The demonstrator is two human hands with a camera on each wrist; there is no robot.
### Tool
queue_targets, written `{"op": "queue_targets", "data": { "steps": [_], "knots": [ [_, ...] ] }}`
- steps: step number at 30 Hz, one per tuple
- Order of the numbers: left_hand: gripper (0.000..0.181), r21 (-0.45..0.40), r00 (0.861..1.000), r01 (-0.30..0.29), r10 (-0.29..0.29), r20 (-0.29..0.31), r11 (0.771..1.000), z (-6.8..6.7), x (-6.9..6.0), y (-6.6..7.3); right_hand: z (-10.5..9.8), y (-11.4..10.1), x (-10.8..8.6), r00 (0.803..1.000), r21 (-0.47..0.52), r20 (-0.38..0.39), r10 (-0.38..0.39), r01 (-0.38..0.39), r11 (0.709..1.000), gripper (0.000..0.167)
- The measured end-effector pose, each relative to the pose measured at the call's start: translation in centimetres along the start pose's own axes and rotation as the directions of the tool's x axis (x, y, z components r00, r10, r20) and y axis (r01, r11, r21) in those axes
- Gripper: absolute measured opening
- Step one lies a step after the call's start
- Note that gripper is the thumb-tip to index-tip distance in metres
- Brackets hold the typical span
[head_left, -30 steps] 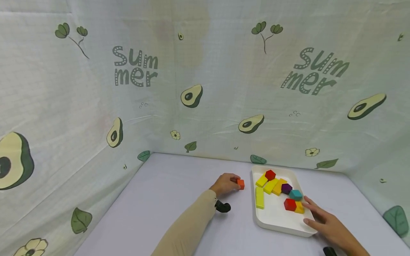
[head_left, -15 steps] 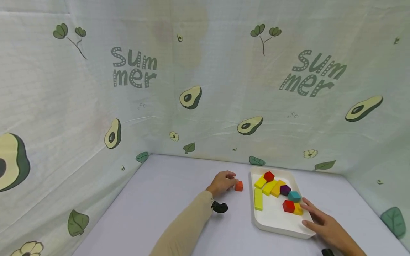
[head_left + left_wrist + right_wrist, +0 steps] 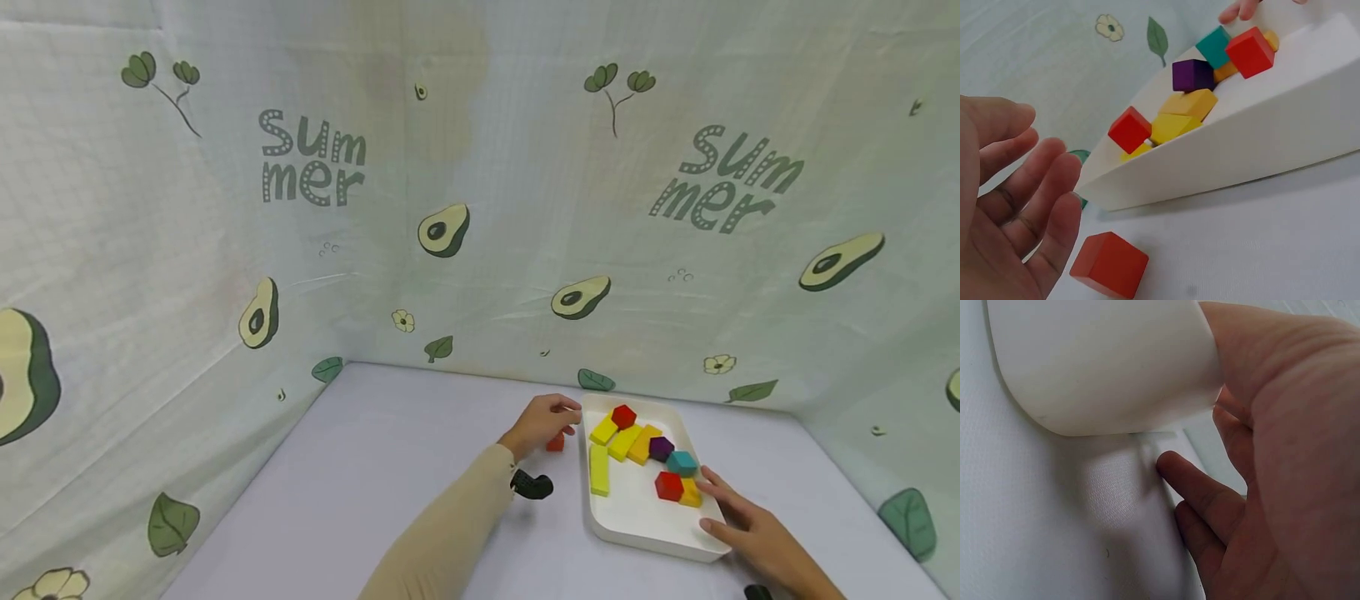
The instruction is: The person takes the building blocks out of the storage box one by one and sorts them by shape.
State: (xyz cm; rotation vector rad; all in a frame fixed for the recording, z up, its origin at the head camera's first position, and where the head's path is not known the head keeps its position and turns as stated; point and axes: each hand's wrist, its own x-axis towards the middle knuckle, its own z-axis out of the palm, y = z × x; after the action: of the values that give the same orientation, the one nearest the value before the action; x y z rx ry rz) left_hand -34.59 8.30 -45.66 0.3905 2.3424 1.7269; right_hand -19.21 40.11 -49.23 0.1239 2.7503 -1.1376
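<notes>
An orange-red cube [image 3: 1110, 265] lies on the white table, left of a white tray [image 3: 645, 529]. My left hand [image 3: 542, 423] hovers just above it with loosely bent fingers and holds nothing; in the head view it partly covers the cube [image 3: 555, 443]. Those fingertips come close to the tray's left rim. My right hand [image 3: 757, 529] holds the tray's right side, thumb and index finger over the rim. In the right wrist view, other fingers [image 3: 1204, 494] stretch along the outside below the wall, while the thumb is hidden behind the tray.
The tray carries several blocks: yellow bars [image 3: 599, 469], an orange-yellow bar [image 3: 643, 446], red blocks [image 3: 669, 486], a purple block [image 3: 661, 448], a teal block [image 3: 682, 463] and a small orange-yellow block [image 3: 691, 493]. A printed cloth [image 3: 480, 167] walls the table's back and sides.
My left fingers, at the orange-red cube a second ago, have come away from it and moved right toward the tray. The cube stays on the table; my right hand keeps its place.
</notes>
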Motion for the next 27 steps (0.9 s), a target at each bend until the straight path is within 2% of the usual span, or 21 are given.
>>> {"op": "queue_targets", "data": {
  "steps": [7, 13, 19, 27],
  "knots": [
    [0.019, 0.021, 0.996, 0.070, -0.071, 0.059, 0.997, 1.7, -1.0, 0.5, 0.5, 0.1, -0.1, 1.000, 0.034, 0.012, 0.022, -0.022, 0.999, 0.084],
    [0.022, 0.013, 0.992, 0.023, -0.025, 0.120, 1.000, 3.1, -1.0, 1.3, 0.4, 0.0, -0.2, 1.000, -0.004, 0.007, 0.019, -0.019, 1.000, 0.085],
    [0.018, -0.025, 0.993, -0.034, 0.037, 0.113, 0.999, 5.0, -0.8, 2.6, 0.0, -0.1, -0.2, 0.998, -0.071, -0.016, -0.055, 0.053, 0.996, 0.080],
    [0.018, -0.057, 0.982, -0.034, 0.044, 0.183, 0.998, 6.6, -1.6, 3.3, -0.1, -0.1, -0.2, 0.997, -0.087, -0.020, -0.072, 0.070, 0.994, 0.078]
  ]
}}
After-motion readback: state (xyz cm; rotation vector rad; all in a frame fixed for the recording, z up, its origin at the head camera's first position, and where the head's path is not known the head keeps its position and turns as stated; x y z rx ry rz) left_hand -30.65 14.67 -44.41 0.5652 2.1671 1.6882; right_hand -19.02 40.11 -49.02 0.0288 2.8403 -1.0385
